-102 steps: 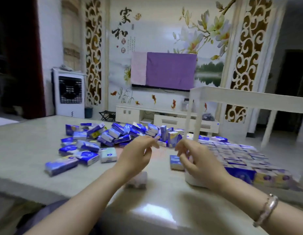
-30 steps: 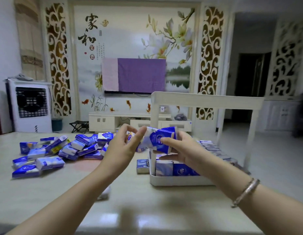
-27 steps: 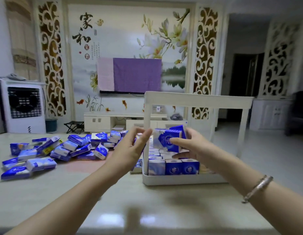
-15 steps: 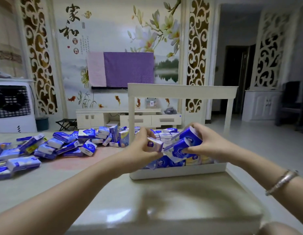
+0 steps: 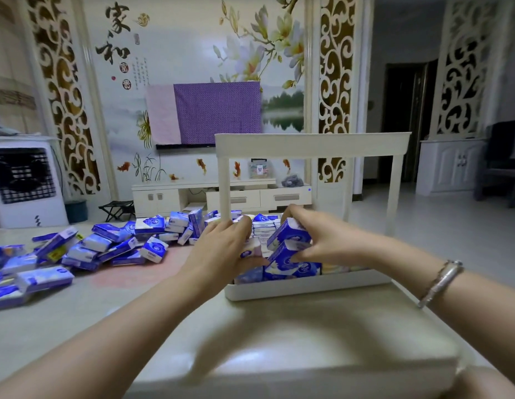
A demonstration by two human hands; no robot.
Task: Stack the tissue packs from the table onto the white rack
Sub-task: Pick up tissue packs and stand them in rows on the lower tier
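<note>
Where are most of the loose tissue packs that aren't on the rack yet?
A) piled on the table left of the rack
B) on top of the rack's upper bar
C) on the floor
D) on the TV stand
A: the loose tissue packs lie in a heap on the table, to the left of the white rack.

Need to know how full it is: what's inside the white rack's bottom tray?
Blue tissue packs fill the front of the tray, more rows behind. Both hands cover the middle; the tray floor is hidden.
</note>
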